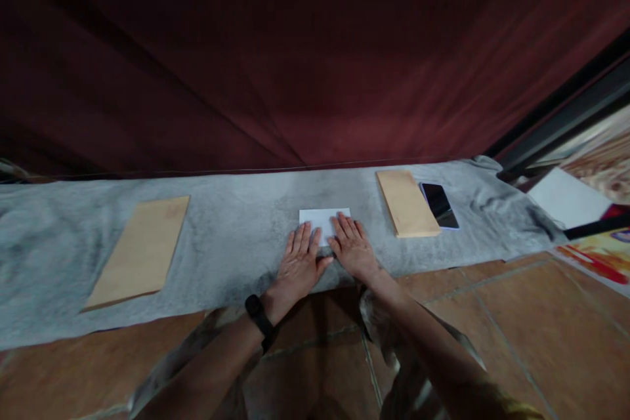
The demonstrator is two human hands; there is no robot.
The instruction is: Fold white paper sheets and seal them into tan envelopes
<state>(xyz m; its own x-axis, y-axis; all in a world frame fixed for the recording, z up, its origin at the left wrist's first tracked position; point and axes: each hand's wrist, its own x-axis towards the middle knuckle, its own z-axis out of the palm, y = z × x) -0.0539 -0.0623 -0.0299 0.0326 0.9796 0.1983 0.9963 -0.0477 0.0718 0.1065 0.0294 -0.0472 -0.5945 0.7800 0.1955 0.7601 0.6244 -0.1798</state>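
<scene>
A white sheet of paper (322, 215), small and rectangular, lies on the grey cloth (236, 223) in front of me. My left hand (301, 261) rests flat on its left part, fingers stretched out, with a dark band on the wrist. On the paper's right part lies my right hand (353, 248), also flat with the fingers extended. The two hands are close together but apart. Between and beyond the fingertips the paper shows plain white; its near edge is partly hidden by the hands.
Brown envelopes lie on both sides: one (140, 246) at the left, a stack (407, 203) at the right. Beside the stack is a dark-screened phone (440, 205). A dark red curtain (315, 79) hangs behind. Tiled floor (497, 315) borders the cloth; printed sheets (598, 256) lie far right.
</scene>
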